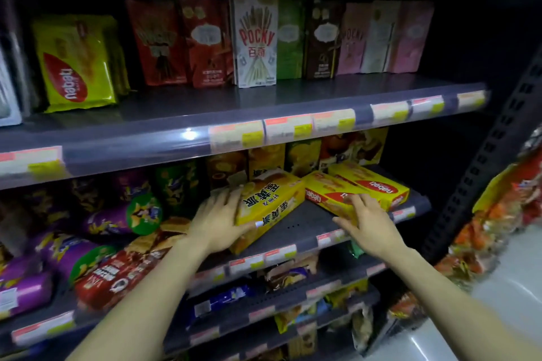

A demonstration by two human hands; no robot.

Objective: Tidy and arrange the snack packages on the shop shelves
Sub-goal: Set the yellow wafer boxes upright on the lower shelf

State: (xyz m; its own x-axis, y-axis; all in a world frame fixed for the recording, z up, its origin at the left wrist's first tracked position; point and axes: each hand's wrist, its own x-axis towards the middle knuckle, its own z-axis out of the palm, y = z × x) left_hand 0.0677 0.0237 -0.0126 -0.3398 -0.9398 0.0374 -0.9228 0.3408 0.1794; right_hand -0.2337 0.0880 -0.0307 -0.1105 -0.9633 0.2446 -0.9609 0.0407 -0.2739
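Snack packages on the middle shelf [296, 231] are in disarray: a yellow cake box [268, 205] lies flat and skewed, its near end overhanging the shelf edge, and two yellow Nabati boxes [356, 189] lie flat beside it at an angle, one against the other.

Left hand [218, 224]: palm against the left side of the cake box, fingers extended along its upper face, thumb hooked round the near corner. It grips the box.

Right hand [368, 223]: fingers spread and laid over the near end of the front Nabati box; touching it, fingers only lightly bent, no firm grasp evident.

Behind, other boxes stand upright in a row. Upper shelf: Pocky boxes [257, 41] upright, facing out.

Step in hand, as I judge it: straightening the fallen boxes on this shelf.

Next move likely calls for lifting the cake box onto its end and sliding it back in line with the standing row, then squaring the Nabati boxes. Risk: the overhanging box tipping off.
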